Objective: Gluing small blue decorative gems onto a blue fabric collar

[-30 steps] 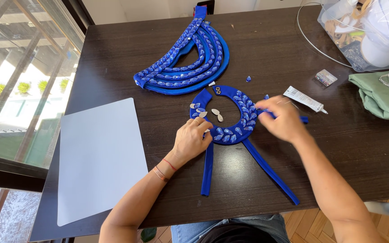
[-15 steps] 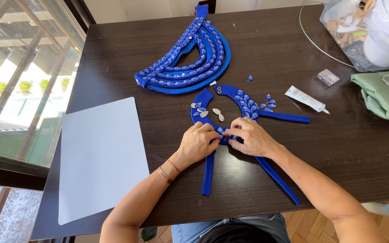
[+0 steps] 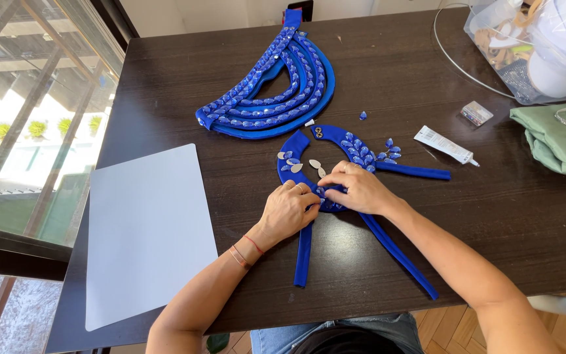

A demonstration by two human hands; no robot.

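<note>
Both hands (image 3: 325,196) curled, fingertips pressing blue beaded collar (image 3: 355,152).

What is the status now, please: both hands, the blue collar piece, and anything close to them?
Left hand and right hand together, pressing lower curve of blue collar piece. Loose silver stones lie just above fingers. Glue tube off right, untouched.

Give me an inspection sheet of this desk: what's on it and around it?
Surface: dark wooden table.
Job's things: blue collar with gems, straps trailing.
Clutter: larger beaded piece, grey sheet, glue tube, small box, green cloth, plastic bag.
Grips: left hand and right hand both press on the collar's lower curve.
Cables: thin wire loop.
Surroundings: window at one side.
</note>
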